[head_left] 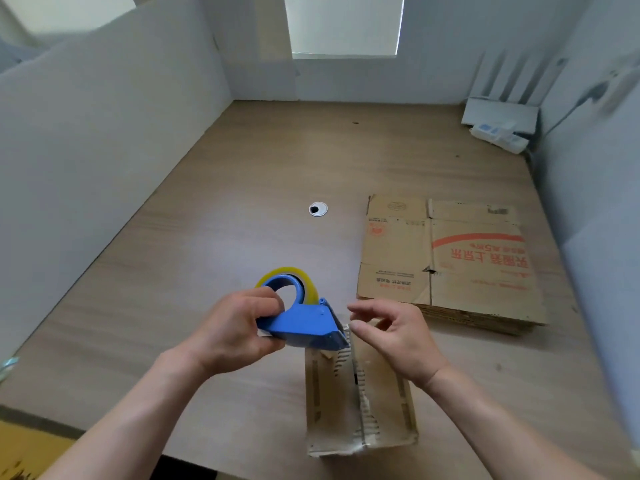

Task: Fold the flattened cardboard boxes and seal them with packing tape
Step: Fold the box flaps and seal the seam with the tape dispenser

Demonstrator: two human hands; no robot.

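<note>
Indoors, wood desk [242, 181], white partitions [104, 133], left hand [232, 329] gripping dispenser [306, 323], right hand [398, 336] seemingly loose.

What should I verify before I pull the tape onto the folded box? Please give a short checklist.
1. Left hand grips the tape dispenser: ok.
2. Tape roll sits in the dispenser: ok.
3. Right hand free, beside the dispenser: ok.
4. Loose tape end ready to pull: cannot tell.
5. Folded box flaps closed, seam facing up: ok.
6. Box held steady: not ok, no hand rests on it.
</note>
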